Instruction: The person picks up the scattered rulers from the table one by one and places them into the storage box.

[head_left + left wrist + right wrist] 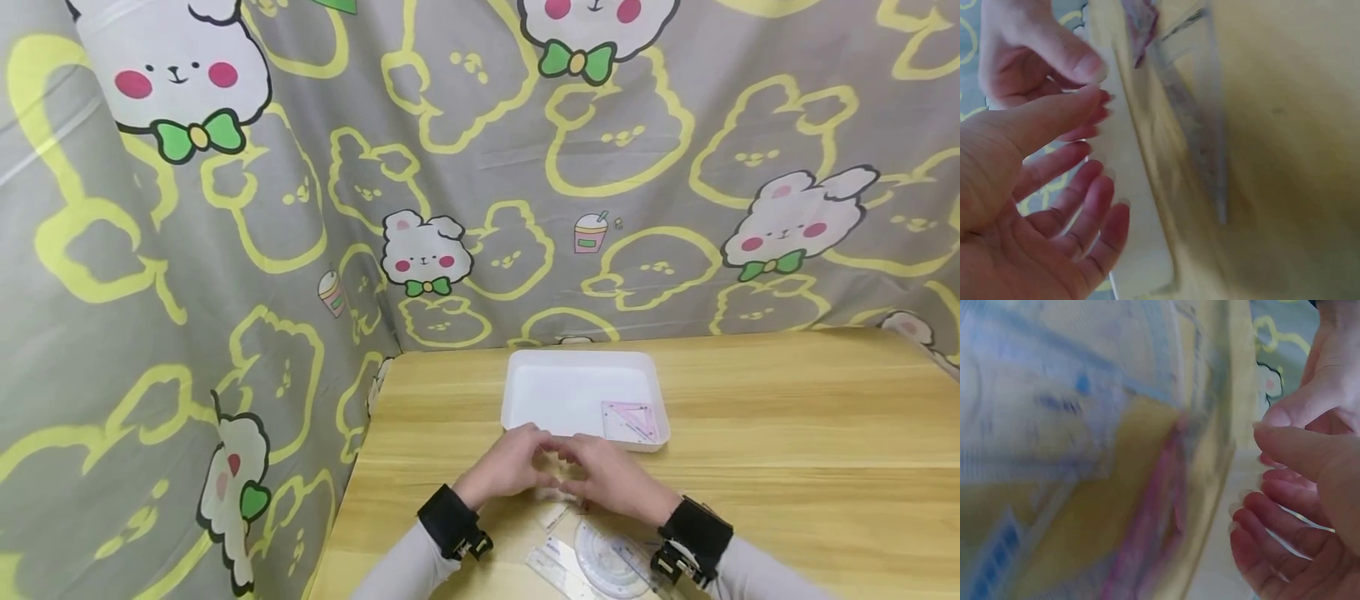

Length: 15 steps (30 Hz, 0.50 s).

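Just in front of the white tray [512, 392], my left hand [510, 462] and right hand [615, 477] meet, fingers loosely bent. In the left wrist view, the left thumb [1063, 115] overlaps the other hand's fingertips. Nothing shows held between the hands. Below them lie a clear set square [1200, 134] and a pink-edged piece [1150, 512], both blurred. Nearer me are a clear round protractor [611, 562] and clear rulers [557, 568], partly hidden by the right wrist. Inside the tray, at its near right corner, lies a pink and clear set square [632, 422].
The wooden table [795, 450] reaches back to a grey patterned curtain [510, 192], which also hangs along the left side. Black straps with small cameras sit on the left wrist [452, 523] and right wrist [692, 542].
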Available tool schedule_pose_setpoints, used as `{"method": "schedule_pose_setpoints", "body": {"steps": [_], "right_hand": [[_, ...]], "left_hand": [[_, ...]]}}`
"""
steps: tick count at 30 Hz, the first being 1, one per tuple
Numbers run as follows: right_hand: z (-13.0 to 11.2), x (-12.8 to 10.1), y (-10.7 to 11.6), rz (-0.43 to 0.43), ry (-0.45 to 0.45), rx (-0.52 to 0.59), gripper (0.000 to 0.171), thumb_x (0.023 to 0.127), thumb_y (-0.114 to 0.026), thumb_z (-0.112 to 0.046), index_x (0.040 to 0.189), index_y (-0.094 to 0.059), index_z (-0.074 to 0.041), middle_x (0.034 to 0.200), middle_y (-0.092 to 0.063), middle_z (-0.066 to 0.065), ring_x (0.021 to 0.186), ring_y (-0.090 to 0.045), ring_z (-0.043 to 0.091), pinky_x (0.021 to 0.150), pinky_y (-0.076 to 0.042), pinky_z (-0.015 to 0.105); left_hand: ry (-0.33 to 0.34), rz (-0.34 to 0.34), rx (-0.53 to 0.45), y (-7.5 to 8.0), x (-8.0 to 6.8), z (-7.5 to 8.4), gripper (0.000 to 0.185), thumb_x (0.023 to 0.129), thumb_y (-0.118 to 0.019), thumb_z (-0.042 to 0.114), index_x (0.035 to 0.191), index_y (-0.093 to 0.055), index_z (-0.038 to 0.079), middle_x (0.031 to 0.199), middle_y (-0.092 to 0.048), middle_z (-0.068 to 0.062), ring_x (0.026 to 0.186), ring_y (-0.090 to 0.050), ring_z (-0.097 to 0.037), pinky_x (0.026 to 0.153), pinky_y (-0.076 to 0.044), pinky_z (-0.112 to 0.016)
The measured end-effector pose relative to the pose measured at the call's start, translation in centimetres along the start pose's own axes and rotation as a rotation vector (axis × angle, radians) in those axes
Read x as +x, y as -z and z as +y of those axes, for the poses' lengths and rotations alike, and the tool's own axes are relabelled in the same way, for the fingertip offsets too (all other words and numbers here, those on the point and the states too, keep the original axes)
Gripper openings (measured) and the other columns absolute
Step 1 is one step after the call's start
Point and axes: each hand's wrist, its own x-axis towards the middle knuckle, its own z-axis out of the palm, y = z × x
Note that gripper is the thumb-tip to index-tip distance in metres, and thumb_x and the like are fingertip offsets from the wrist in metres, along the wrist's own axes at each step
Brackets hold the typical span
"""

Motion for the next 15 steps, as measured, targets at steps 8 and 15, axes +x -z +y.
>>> {"method": "schedule_pose_setpoints", "body": {"steps": [8, 15], "right_hand": [[-0.8, -0.3, -2.4, -0.043, 0.093, -0.073, 0.039, 0.072, -0.092, -0.037, 0.092, -0.07, -0.012, 0.087, -0.054, -0.008, 0.079, -0.045, 0.007, 0.067, -0.042, 0.026], [-1.5, 0.2, -3.0, -0.047, 0.091, -0.126, 0.043, 0.065, -0.095, -0.039, 0.085, -0.067, -0.015, 0.084, -0.048, -0.011, 0.076, -0.042, 0.006, 0.066, -0.039, 0.025]], "left_hand": [[0.069, -0.062, 0.067, -1.3, -3.4, -0.9, 0.068, 0.069, -0.096, 0.049, 0.121, -0.07, 0.014, 0.106, -0.055, 0.004, 0.095, -0.043, -0.009, 0.081, -0.038, -0.02], [0.086, -0.01, 0.044, -2.3, -4.9, -1.2, 0.06, 0.068, -0.098, 0.043, 0.113, -0.069, 0.018, 0.104, -0.05, 0.007, 0.093, -0.038, -0.008, 0.079, -0.032, -0.022]]}}
